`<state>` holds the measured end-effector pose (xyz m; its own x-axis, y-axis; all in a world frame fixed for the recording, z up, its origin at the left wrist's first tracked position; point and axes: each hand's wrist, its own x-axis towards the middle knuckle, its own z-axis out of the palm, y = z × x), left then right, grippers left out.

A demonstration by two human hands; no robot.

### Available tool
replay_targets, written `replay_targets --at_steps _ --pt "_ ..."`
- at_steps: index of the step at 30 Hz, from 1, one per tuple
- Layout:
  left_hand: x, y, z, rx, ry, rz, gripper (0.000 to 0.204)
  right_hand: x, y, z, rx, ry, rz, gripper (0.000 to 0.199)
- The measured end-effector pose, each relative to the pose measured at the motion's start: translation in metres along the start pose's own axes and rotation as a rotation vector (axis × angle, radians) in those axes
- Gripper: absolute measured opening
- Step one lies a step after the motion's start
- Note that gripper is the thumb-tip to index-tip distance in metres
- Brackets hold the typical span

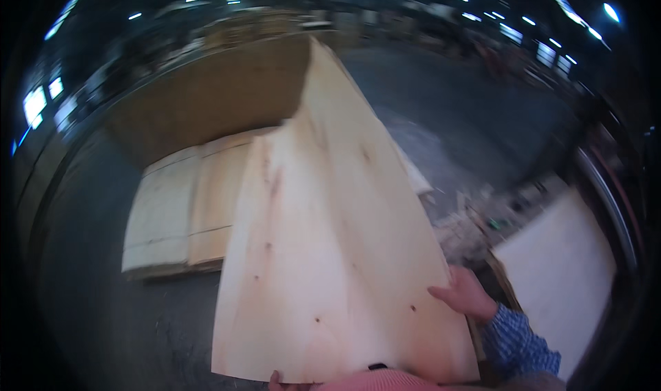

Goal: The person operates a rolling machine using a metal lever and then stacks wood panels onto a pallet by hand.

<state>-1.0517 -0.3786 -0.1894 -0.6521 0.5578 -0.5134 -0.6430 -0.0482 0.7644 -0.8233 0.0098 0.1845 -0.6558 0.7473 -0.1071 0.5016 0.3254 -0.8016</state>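
A large, thin sheet of pale wood veneer [337,253] with small dark knots stretches away from my body, bowed along its length. My right hand [471,296], below a blue checked cuff, grips its right edge, thumb on top and fingers hidden underneath. At the near left corner, my left hand [282,384] pinches the front edge; only its thumb and a bit of the hand show above the picture's lower rim. The sheet's near edge lies close to my pink-clothed front.
Left of the sheet lies a low stack of veneer [162,215], partly covered by it. A tall brown panel [220,95] curves behind the stack. At right, another pale stack [564,267] stands beside a metal rail [609,198]. Wood scraps [471,229] litter the floor between.
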Motion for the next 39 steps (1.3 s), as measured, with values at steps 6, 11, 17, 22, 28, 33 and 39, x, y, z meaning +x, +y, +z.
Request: replay_targets --at_steps 6,11,17,22,28,33,39 --pt "-0.016 -0.017 0.059 0.144 -0.160 -0.015 0.051 -0.118 0.026 -0.081 -0.123 0.283 0.115 0.034" --pt "0.014 -0.023 0.094 0.286 -0.427 0.130 0.049 -0.224 0.047 -0.116 -0.019 0.598 0.300 0.039" --pt "0.011 -0.014 0.270 -0.209 -0.664 -0.316 0.057 -0.324 0.103 -0.150 0.072 0.879 0.397 0.040" --pt "-0.066 -0.043 0.417 -0.236 -0.729 -0.412 0.055 -0.407 0.155 -0.203 0.101 1.078 0.477 0.038" --pt "-0.082 -0.119 0.598 -0.161 -0.823 -0.631 0.052 -0.532 0.288 -0.319 0.432 1.265 0.635 0.031" --pt "-0.082 -0.232 0.631 0.173 -1.053 -0.387 0.046 -0.599 0.463 -0.385 -0.156 0.680 1.330 0.046" --pt "-0.158 -0.201 0.659 -0.132 -0.765 -0.809 0.037 -0.663 0.556 -0.352 -0.401 0.690 1.269 0.042"
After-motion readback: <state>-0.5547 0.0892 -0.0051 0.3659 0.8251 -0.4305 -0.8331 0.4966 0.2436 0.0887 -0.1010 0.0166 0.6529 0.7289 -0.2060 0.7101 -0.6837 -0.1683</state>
